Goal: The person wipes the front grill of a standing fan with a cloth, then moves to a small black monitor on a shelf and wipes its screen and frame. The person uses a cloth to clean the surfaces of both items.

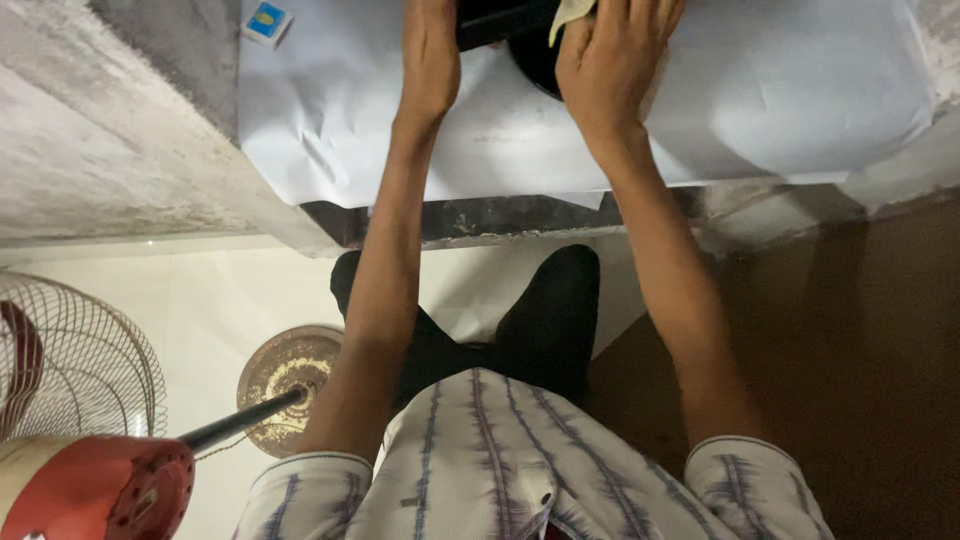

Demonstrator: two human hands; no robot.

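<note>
— Hands first: how are they set?

— Both are stretched over the white paper sheet (780, 90) spread on the grey ledge (120, 150), seemingly so the surface is protected. The black object (500, 20), cut off at the top edge, is steadied from its side by the left hand (430, 60), fingers curled against it.

— And the other?

— The right hand (610, 60) is laid fairly flat, and a pale cloth (568, 15) is pressed under it onto the black object; whether it is pinched cannot be told.
</note>
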